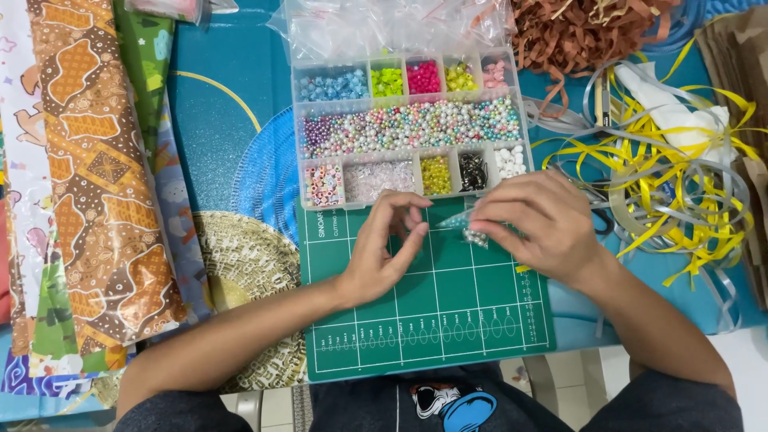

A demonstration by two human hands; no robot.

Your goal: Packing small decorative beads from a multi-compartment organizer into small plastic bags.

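Pinching a small clear plastic bag of pale beads point(474, 230), the right hand point(542, 228) has thumb and fingers closed on the bag's top edge, w/ the beads hanging in a little clump at the bottom, just above the green gridded cutting mat point(448, 320). Left hand point(382, 250) sits just beside it, palm turned inward, fingers curled w/ fingertips drawn together near the bag's left end; cannot tell if it grips anything or touches the bag. Both hands hover over the mat's upper part, close to each other but w/ a small gap between.

Directly behind the hands, touching the mat's far edge, lies a clear plastic compartment box of sorted beads point(410, 128): blue, green, pink, yellow in the top row, a long middle tray of mixed pastel pearls, then letter beads, clear, yellow, dark and white ones in the near row. Crumpled clear plastic bags point(392, 26) lie behind the box.

Left side: rolls of patterned wrapping paper point(96, 176), brown batik-style & green, plus a round woven placemat point(248, 272) partly under the mat. Right side: tangle of yellow & silver ribbon point(664, 176), brown shredded paper point(584, 32) behind it. All on a blue table cover point(224, 104).
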